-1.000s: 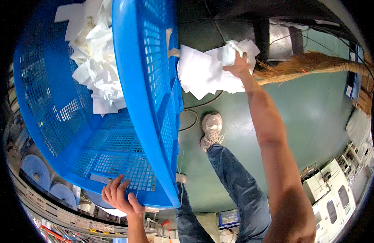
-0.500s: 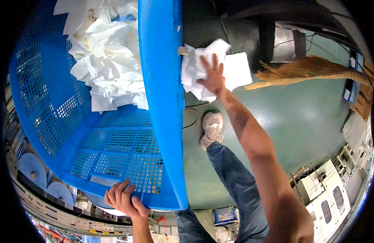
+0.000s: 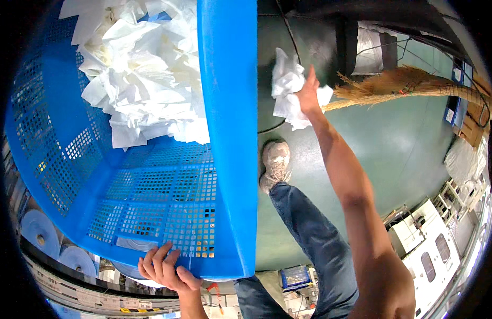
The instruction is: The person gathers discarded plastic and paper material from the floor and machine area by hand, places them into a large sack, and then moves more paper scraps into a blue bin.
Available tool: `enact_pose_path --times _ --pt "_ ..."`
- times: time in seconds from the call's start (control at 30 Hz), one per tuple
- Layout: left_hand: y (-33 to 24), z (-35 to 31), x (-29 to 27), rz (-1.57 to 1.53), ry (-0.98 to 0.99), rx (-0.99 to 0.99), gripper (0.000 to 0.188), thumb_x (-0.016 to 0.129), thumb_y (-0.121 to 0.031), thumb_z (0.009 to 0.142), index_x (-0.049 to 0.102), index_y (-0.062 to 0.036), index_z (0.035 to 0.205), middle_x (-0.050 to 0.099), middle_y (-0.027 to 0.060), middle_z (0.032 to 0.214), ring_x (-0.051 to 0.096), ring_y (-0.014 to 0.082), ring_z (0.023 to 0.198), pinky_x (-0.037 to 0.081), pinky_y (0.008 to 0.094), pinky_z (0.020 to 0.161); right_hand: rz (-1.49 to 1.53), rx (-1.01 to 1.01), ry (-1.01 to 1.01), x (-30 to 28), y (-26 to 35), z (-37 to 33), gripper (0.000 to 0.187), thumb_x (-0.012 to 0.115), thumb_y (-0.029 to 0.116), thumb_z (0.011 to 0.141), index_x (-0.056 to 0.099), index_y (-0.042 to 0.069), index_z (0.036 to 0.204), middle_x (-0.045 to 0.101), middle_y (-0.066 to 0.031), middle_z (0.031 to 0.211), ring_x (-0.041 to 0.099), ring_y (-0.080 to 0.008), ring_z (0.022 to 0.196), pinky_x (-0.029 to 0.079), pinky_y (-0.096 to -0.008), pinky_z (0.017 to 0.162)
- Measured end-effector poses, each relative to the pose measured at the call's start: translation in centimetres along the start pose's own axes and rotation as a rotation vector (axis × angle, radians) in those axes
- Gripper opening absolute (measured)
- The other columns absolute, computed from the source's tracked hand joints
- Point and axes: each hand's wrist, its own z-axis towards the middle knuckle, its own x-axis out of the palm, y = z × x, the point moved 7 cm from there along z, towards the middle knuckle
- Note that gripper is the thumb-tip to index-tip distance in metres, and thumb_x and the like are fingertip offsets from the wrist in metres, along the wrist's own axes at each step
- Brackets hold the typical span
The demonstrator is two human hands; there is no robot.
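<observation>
A large blue plastic basket (image 3: pixel 228 159) with mesh walls lies tipped on its side at the left, its open mouth toward me. Inside, a heap of crumpled white sheets (image 3: pixel 145 80) fills the far part; paper or thin cloth, I cannot tell which. My left hand (image 3: pixel 168 270) is closed over the basket's near rim, thumb apart from the fingers. To the right of the basket, my right hand (image 3: pixel 308 95) grips a bunch of white sheets (image 3: pixel 287 87) above the floor. Part of that bunch is hidden by the hand.
A straw broom (image 3: pixel 400 87) lies right of my right hand. A dark cable (image 3: pixel 289 32) runs along the green floor (image 3: pixel 395 149). My shoe (image 3: pixel 276 162) stands beside the basket. White machine cabinets (image 3: pixel 429 255) are at the lower right, and blue rolls (image 3: pixel 40 232) at the lower left.
My right hand has gone from spread flat on the sheets to gathering them into a bunch, away from the basket wall. The left hand stays on the rim; the view has shifted slightly.
</observation>
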Motion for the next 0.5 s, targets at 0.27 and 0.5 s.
enact_pose_path --times 0.27,0.5 --pt "0.7 -0.2 0.3 -0.056 -0.053 -0.006 0.033 0.042 -0.035 0.087 0.066 -0.0143 0.08 0.072 0.0047 0.096 0.059 0.0287 0.104 0.026 0.0508 0.108 -0.286 -0.19 0.036 2.8 1.4 -3.4 0.062 0.071 0.006 0.076 0.056 0.017 0.135 0.053 -0.0194 0.133 0.057 -0.0425 0.117 0.05 -0.048 0.098" --pt "-0.1 0.5 -0.3 -0.038 -0.123 0.093 0.036 0.043 -0.035 0.094 0.067 -0.0126 0.078 0.073 0.0044 0.099 0.061 0.0278 0.101 0.031 0.0467 0.102 0.785 -0.181 -0.174 -11.1 12.9 -12.9 0.06 0.081 0.016 0.074 0.058 0.004 0.129 0.064 -0.0188 0.12 0.061 -0.0329 0.113 0.049 -0.0404 0.097"
